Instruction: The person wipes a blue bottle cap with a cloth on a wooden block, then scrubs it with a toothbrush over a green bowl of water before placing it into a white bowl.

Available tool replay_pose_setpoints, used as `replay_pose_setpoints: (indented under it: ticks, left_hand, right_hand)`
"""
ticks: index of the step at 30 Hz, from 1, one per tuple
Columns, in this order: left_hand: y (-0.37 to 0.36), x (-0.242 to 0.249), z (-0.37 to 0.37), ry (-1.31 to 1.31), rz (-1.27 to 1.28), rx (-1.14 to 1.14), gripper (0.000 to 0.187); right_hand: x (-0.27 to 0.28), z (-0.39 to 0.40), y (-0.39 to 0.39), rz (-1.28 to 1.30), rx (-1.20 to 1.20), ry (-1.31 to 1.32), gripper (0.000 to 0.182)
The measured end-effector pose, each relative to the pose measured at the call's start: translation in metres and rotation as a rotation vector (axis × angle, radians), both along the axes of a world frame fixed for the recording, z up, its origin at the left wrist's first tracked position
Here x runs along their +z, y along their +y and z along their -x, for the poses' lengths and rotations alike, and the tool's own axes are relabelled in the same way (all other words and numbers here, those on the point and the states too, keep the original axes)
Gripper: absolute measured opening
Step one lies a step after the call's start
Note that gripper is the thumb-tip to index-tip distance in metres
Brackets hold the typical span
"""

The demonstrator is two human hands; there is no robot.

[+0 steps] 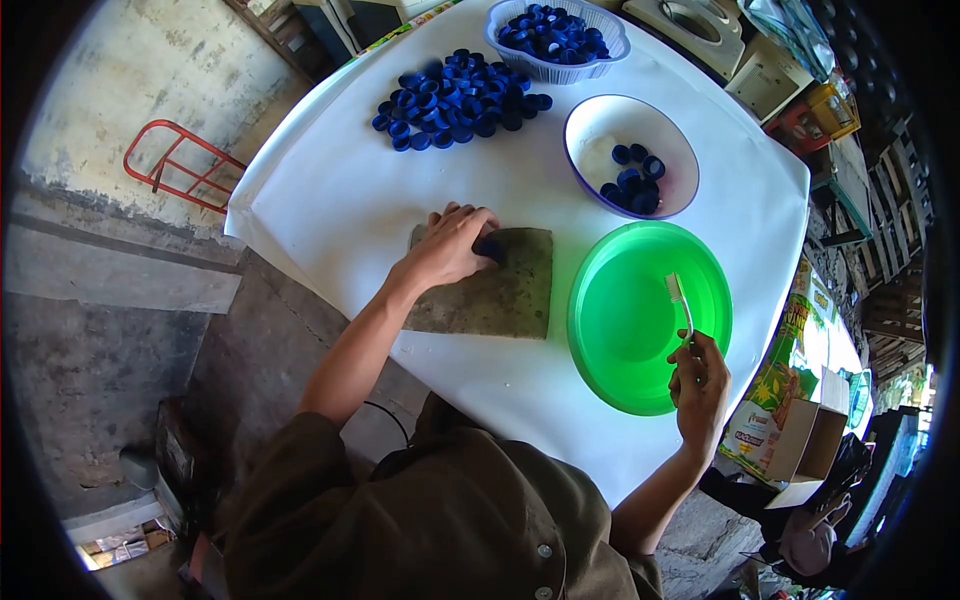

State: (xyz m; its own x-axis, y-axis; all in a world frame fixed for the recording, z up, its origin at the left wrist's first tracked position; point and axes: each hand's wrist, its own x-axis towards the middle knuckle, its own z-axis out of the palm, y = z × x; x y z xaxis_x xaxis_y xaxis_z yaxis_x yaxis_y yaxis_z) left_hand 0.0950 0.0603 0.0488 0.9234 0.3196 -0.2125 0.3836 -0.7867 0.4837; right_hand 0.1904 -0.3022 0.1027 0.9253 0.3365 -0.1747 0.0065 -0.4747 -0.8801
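My left hand [455,243] has its fingers curled around a dark blue bottle cap [489,250], over a grey-brown cloth [505,295] laid flat on the white-covered table [335,200]. In my right hand [702,380] is a toothbrush [681,300], its bristles up, held above the right side of a green basin [590,350]. Right of the left hand, a white bowl with a purple rim [685,150] has several blue caps [630,185] in it. A spread-out heap of blue caps [455,100] lies on the table beyond the left hand.
At the far edge stands a pale plastic basket [570,73] with many blue caps inside. A red metal frame [175,165] leans by the wall on the left. To the right of the table is an open cardboard box [805,440], with crates [830,110] farther back.
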Motion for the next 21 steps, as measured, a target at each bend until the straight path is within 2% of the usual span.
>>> replay_pose_setpoints:
  ticks: [1, 4, 7, 10, 13, 19, 21]
  left_hand:
    - [0.001, 0.0, -0.001, 0.04, -0.023, -0.021, 0.048]
    - [0.0, -0.005, -0.001, -0.07, -0.139, -0.085, 0.047]
    - [-0.005, 0.015, -0.006, 0.071, 0.008, -0.061, 0.047]
    - [-0.002, 0.003, -0.005, -0.066, 0.092, -0.071, 0.045]
    - [0.002, 0.001, -0.008, -0.074, 0.189, -0.068, 0.041]
    - [0.012, -0.007, -0.013, -0.033, 0.218, -0.126, 0.038]
    - [0.013, -0.013, -0.013, -0.128, 0.237, -0.155, 0.038]
  right_hand:
    - [0.001, 0.0, 0.0, 0.007, 0.009, 0.0, 0.025]
    - [0.002, 0.0, -0.001, 0.018, 0.024, 0.004, 0.025]
    - [0.003, -0.001, -0.003, 0.012, 0.022, 0.012, 0.024]
    - [0.003, 0.0, -0.002, -0.005, 0.014, 0.008, 0.024]
    - [0.003, 0.0, 0.0, -0.013, 0.022, 0.01, 0.024]
    - [0.004, -0.001, 0.001, 0.004, 0.033, 0.017, 0.024]
    - [0.005, 0.0, 0.001, -0.012, 0.024, 0.025, 0.024]
